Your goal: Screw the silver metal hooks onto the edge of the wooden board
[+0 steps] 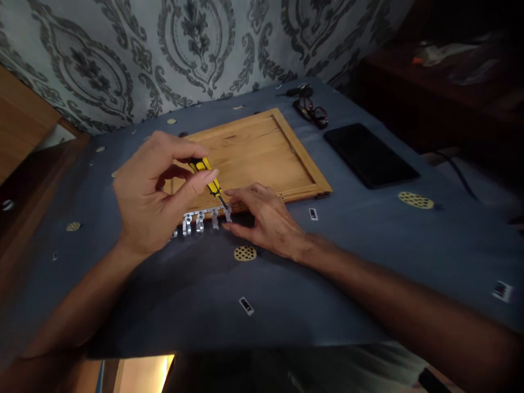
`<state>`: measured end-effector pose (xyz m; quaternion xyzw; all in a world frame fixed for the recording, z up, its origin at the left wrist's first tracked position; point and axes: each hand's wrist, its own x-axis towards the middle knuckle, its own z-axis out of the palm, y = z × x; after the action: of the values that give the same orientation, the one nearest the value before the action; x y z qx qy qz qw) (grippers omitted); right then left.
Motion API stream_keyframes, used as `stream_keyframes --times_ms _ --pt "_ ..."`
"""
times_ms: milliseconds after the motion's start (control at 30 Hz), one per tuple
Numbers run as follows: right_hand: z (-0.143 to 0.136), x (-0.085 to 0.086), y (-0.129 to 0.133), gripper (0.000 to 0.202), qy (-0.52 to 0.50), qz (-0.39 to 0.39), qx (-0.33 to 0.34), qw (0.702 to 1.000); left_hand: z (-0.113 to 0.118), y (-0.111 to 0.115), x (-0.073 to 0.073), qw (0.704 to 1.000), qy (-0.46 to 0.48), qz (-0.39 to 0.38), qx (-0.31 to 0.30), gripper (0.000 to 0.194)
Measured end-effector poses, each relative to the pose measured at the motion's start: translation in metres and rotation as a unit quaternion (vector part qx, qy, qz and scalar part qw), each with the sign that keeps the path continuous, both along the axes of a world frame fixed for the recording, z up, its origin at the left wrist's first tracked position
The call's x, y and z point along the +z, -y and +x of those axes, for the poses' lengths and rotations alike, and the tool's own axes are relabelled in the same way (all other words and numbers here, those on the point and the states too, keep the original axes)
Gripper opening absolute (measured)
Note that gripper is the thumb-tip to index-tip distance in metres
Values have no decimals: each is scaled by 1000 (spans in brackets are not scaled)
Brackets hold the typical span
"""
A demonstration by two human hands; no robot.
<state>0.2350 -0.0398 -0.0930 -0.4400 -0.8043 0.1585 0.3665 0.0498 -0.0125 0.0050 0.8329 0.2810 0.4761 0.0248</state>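
Observation:
My left hand (151, 191) grips a yellow and black screwdriver (212, 183) between thumb and fingers. The shaft slants down to a small metal hook (227, 214) at the near edge of a wooden frame (301, 147). Several such silvery hooks (200, 221) sit in a row along that edge, left of the tip. My right hand (266, 218) is beside the tip, with thumb and forefinger on either side of the rightmost visible hook, seemingly steadying it. My left hand covers the frame's left part and some of the row.
A black tablet (370, 155) lies right of the frame on the blue patterned cloth (319, 295). Eyeglasses (313, 113) and a small dark object (300, 90) are near the far edge. A patterned curtain (196, 49) hangs behind. Wooden furniture (24, 120) stands at the left.

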Motion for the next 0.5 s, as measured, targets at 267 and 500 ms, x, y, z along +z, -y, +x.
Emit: stream_keyframes --times_ms 267,500 --pt "0 0 0 50 -5 -10 5 1000 -1 0 1 997 13 -72 -20 28" --pt "0 0 0 48 2 -3 0 1000 3 -1 3 999 32 -34 0 18"
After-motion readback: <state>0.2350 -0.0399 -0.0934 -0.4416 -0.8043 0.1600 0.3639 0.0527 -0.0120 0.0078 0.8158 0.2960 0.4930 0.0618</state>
